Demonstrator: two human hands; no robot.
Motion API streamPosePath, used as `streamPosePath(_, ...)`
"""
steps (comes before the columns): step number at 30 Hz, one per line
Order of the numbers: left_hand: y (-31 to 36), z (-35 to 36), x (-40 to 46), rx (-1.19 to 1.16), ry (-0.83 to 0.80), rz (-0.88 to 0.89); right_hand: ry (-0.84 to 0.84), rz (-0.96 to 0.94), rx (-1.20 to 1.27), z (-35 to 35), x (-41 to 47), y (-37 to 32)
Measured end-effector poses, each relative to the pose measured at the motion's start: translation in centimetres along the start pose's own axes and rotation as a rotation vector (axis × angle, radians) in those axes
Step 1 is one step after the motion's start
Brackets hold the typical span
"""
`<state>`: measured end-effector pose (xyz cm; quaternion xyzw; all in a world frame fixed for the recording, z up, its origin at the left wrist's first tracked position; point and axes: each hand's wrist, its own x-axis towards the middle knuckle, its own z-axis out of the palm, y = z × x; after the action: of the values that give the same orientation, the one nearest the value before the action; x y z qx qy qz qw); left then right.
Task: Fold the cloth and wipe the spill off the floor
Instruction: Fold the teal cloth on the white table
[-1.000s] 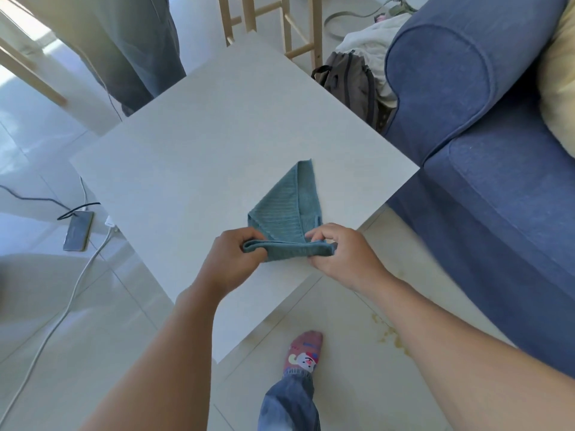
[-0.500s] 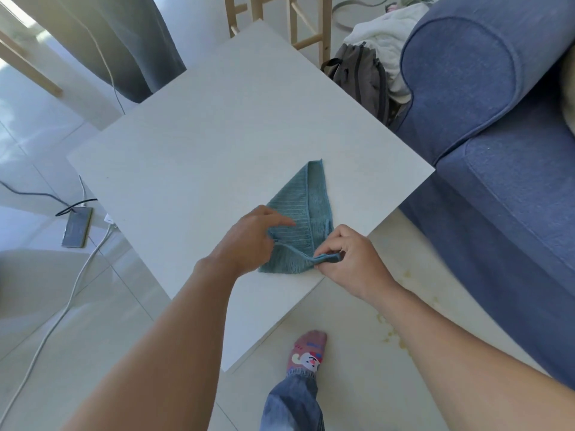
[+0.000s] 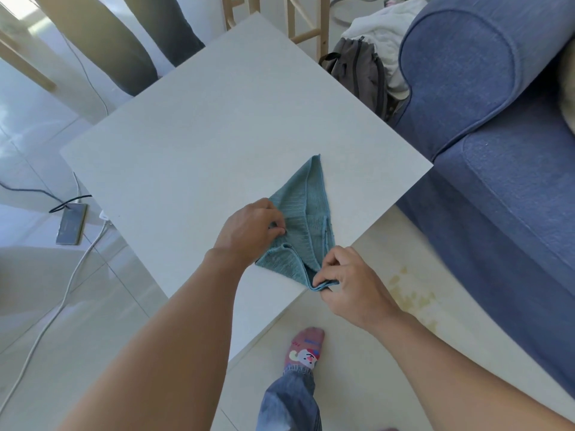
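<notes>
Two hands: both are engaged on the cloth (image 3: pixel 303 222), which lies on the white table (image 3: pixel 199 144) near its 5 o'clock corner.
Cloth: teal, ribbed, already folded into a narrow triangle; the apex is pointed toward 12 o'clock, the wide end toward 6 o'clock at the table edge.
Left hand (image 3: pixel 249 231): fingers are curled and pressed on the cloth's 9 o'clock edge, pinning the layers to the table.
Right hand (image 3: pixel 348 284): thumb and fingers are closed in a pinch on the layered corner at 5 o'clock, lifted just over the table edge.
Spill (image 3: pixel 413 298): yellowish patches are seen on the pale floor (image 3: pixel 389 362), at 3 o'clock from the right hand, between table and blue sofa (image 3: pixel 497 150); it is untouched.
Foot: a patterned sock (image 3: pixel 306 349) is planted on the floor at 6 o'clock, near the spill but apart from it.
Step in hand: folding is judged to be near its end; a further fold of the pinched corner appears under way.
Wiping: not yet begun.
Next move: the pinched corner is likely to be carried over and flattened, so that a compact pad is made.
Requirement: layers must be kept aligned under the left hand while the corner is moved.
Afterwards: the pad must be lifted clear of the table and lowered toward 3 o'clock onto the spill.
</notes>
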<state>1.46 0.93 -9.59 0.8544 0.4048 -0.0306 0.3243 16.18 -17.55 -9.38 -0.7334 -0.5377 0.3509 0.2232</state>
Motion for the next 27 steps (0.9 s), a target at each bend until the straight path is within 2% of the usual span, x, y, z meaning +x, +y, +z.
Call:
streamPosePath(1,0.0,-0.1,0.1,-0.019,0.038,-0.014,0.018,0.001,0.006,0.0,-0.2,0.1)
streamPosePath(3,0.3,-0.4,0.5,-0.219,0.148,-0.173,0.049,0.002,0.012,0.2,-0.4,0.2)
streamPosePath(7,0.5,-1.1,2.6,-0.768,0.335,-0.762,0.085,-0.001,0.007,0.2,-0.3,0.4)
streamPosePath(9,0.6,-1.6,3.0,-1.086,0.362,-0.896,0.099,-0.020,0.008,0.2,0.1,0.3)
streamPosePath(10,0.6,-1.6,3.0,-1.159,0.374,-0.876,0.106,-0.030,0.010,0.2,0.3,0.2)
streamPosePath(11,0.6,-1.6,2.8,-1.132,0.371,-0.818,0.113,-0.035,0.014,0.3,0.5,0.0)
streamPosePath(15,0.3,-0.6,0.6,-0.616,0.263,-0.392,0.117,-0.038,0.013,0.3,1.2,-0.6)
streamPosePath(19,0.4,0.4,-2.3,-0.360,0.311,-0.074,0.073,-0.042,0.009,0.5,1.8,-0.9)
streamPosePath(21,0.3,0.7,-3.8,-0.256,0.227,0.008,0.119,-0.024,0.050,0.4,1.9,-1.2)
streamPosePath(24,-0.4,1.5,-5.4,-0.114,-0.051,0.058,0.195,0.025,0.134,-0.1,2.2,-1.7)
streamPosePath(25,-0.5,1.5,-5.8,-0.094,-0.091,0.041,0.208,0.035,0.154,-0.3,2.3,-2.0)
streamPosePath(27,-0.3,1.0,-6.0,-0.118,-0.051,-0.007,0.215,0.038,0.191,-1.2,2.3,-2.7)
